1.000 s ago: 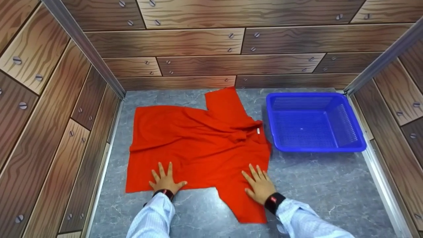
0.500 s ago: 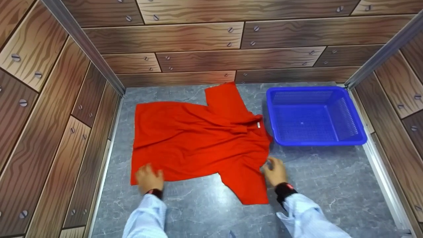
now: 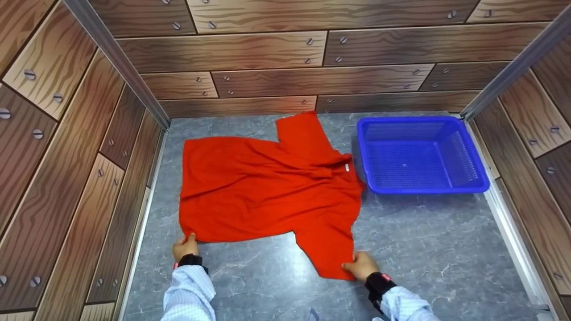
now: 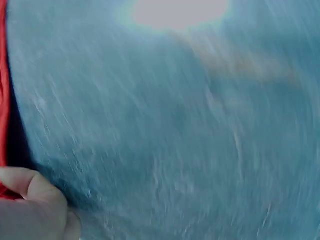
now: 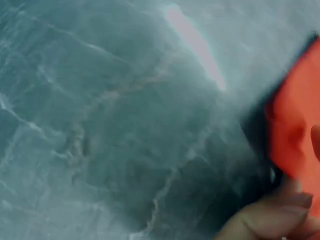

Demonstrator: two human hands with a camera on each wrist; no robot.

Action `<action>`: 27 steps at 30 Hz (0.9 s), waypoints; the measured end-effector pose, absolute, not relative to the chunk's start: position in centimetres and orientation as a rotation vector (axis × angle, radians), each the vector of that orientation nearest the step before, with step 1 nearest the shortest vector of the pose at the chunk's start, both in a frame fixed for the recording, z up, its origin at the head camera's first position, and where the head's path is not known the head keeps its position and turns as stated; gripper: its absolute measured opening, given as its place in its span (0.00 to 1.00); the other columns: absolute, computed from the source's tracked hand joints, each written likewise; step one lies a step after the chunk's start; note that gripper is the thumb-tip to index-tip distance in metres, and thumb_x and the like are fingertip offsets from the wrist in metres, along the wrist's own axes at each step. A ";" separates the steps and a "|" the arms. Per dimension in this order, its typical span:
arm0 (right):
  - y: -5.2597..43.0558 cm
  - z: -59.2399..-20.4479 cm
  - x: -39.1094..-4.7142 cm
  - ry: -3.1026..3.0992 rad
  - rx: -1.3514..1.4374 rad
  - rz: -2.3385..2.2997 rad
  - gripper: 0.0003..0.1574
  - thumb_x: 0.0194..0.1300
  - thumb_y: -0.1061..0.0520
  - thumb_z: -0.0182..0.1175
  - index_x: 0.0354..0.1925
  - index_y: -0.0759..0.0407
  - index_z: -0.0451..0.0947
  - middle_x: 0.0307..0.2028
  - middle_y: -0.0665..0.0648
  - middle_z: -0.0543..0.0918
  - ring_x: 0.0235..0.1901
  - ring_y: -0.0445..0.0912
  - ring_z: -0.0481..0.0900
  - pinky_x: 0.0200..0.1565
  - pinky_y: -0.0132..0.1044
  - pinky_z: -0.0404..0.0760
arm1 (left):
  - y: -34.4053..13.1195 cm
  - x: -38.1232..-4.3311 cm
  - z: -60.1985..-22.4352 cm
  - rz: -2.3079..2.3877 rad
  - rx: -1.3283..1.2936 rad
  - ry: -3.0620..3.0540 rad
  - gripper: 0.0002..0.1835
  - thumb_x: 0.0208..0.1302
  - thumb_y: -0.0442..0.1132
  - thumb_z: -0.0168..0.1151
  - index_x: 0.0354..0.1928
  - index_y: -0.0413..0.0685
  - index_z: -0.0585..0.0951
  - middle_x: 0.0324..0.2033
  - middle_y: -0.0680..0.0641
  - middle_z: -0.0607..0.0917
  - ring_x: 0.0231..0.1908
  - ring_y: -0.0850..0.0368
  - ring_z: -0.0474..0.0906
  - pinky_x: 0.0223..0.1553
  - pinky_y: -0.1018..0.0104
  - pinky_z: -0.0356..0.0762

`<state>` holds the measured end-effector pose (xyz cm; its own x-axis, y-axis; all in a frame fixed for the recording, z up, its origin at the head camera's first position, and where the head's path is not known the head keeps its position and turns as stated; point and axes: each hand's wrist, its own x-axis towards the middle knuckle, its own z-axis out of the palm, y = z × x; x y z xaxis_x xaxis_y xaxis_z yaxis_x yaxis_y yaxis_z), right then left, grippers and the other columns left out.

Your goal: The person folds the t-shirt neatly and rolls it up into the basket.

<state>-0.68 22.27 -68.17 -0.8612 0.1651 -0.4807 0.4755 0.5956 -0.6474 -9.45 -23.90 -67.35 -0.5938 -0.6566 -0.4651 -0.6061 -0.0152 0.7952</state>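
A red short-sleeved T-shirt [image 3: 258, 191] lies spread on its side across the grey surface, its collar and small white label toward the right. My left hand [image 3: 185, 248] pinches the near left corner of its hem. In the left wrist view, thumb and curled fingers [image 4: 37, 200] hold a strip of red cloth [image 4: 4, 100] at the edge. With my right hand [image 3: 362, 266] I pinch the edge of the near sleeve [image 3: 328, 254], close to its end. The right wrist view has the sleeve [image 5: 295, 135] between thumb and fingers, partly cut off by the frame.
A blue plastic basket [image 3: 368, 180] with perforated sides stands at the back right, close to the collar. Wood-patterned panels [image 3: 267, 82] wall the grey marbled surface [image 3: 424, 240] at the back, left and right.
Both hands lay spread flat on the shirt, then lifted off. The left moved to the hem corner, the right to the sleeve end, and both now grip cloth. The near sleeve has shifted slightly.
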 end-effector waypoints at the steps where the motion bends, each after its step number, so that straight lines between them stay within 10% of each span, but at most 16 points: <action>1: 22.2 -68.2 -0.6 2.452 0.492 -1.143 0.25 0.49 0.58 0.68 0.15 0.53 0.60 0.14 0.48 0.63 0.17 0.42 0.63 0.23 0.32 0.62 | -23.9 -9.4 -67.3 -1.772 1.413 -2.104 0.24 0.67 0.38 0.57 0.58 0.25 0.74 0.32 0.31 0.85 0.35 0.45 0.83 0.43 0.60 0.81; 6: 22.7 -67.5 -0.7 2.368 0.335 -1.311 0.26 0.56 0.56 0.66 0.17 0.59 0.59 0.14 0.46 0.61 0.17 0.39 0.61 0.23 0.28 0.60 | -24.2 -9.5 -67.5 -2.001 1.442 -1.785 0.29 0.68 0.36 0.57 0.66 0.30 0.61 0.25 0.50 0.77 0.17 0.66 0.75 0.21 0.75 0.77; 12: 24.4 -65.5 -1.0 2.124 0.208 -1.635 0.20 0.66 0.56 0.61 0.27 0.72 0.69 0.16 0.42 0.64 0.17 0.34 0.61 0.23 0.26 0.60 | -25.1 -9.9 -67.4 -1.802 1.372 -1.966 0.19 0.67 0.28 0.51 0.60 0.34 0.70 0.35 0.41 0.77 0.15 0.67 0.76 0.17 0.75 0.74; 17: 25.2 -63.3 -1.0 2.016 0.210 -1.799 0.05 0.68 0.60 0.58 0.35 0.61 0.76 0.21 0.40 0.72 0.23 0.34 0.68 0.29 0.27 0.69 | -26.4 -9.4 -67.0 -1.576 1.210 -2.253 0.12 0.73 0.32 0.44 0.52 0.34 0.73 0.39 0.30 0.80 0.12 0.69 0.74 0.15 0.76 0.70; 22: 25.0 -61.7 -0.5 1.911 0.211 -1.977 0.09 0.68 0.62 0.57 0.31 0.51 0.77 0.24 0.39 0.76 0.26 0.32 0.71 0.32 0.25 0.71 | -27.8 -8.5 -66.4 -1.604 1.025 -2.298 0.11 0.76 0.33 0.42 0.50 0.33 0.70 0.18 0.46 0.79 0.12 0.69 0.74 0.17 0.75 0.73; 27: 24.8 -61.3 1.2 1.738 -0.015 -2.021 0.17 0.72 0.64 0.51 0.28 0.47 0.76 0.23 0.39 0.80 0.25 0.31 0.77 0.32 0.23 0.74 | -29.1 -6.6 -66.3 -1.762 1.031 -2.202 0.08 0.75 0.32 0.44 0.48 0.33 0.67 0.17 0.56 0.76 0.14 0.69 0.74 0.20 0.75 0.77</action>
